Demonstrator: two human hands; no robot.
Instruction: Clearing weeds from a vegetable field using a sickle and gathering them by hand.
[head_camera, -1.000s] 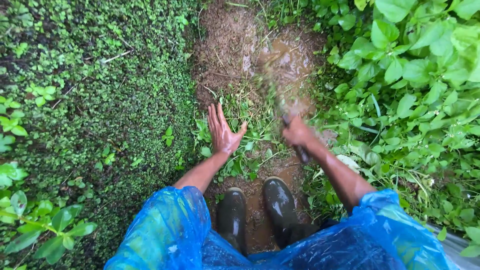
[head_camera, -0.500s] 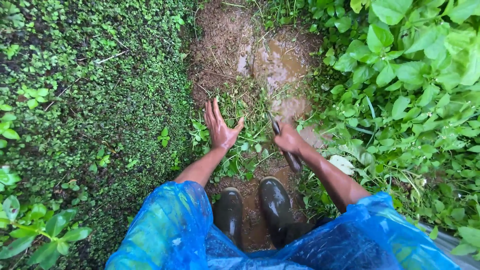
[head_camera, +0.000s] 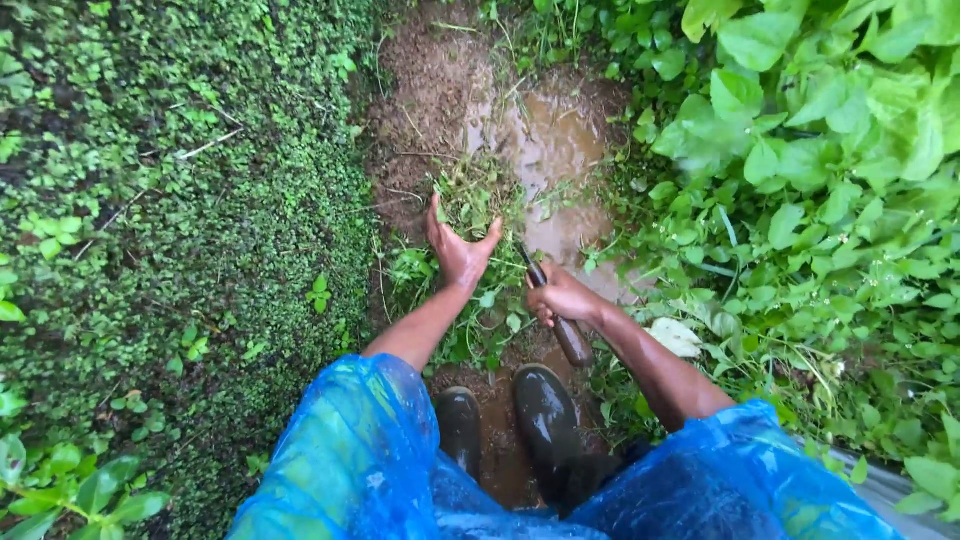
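Gripping weeds (head_camera: 470, 195) left hand (head_camera: 458, 250), sickle (head_camera: 560, 315) right hand (head_camera: 562, 297).

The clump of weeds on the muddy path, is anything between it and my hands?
Nothing visible. The left hand is already curled around the clump of weeds. The right hand, beside it, grips a tool handle; its blade is hidden among the leaves.
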